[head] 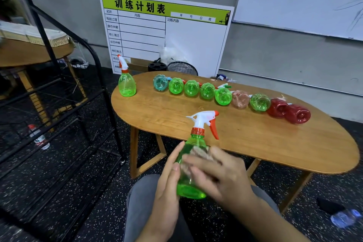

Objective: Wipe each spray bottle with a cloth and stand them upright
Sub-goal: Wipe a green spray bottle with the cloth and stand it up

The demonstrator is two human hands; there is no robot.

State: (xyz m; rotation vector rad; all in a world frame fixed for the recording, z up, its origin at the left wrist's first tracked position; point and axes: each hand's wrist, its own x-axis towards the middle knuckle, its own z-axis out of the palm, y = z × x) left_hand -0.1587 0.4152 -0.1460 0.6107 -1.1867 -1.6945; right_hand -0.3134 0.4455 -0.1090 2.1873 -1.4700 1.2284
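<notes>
While I hold the green spray bottle upright above my lap, my left hand grips its side with the fingers curled along the plastic, and my right hand presses a small beige cloth on the body of it. This hand is blurred, so I cannot tell exactly how its fingers lie, but they seem bent around the cloth. I judge the task is near its beginning: only one green bottle stands upright, at the far left end of the wooden table. Nine bottles lie on their sides in one row, bottoms toward me, not yet wiped I think. Between this row and the near edge the table has wide room. The black metal rack stands close on the left.
</notes>
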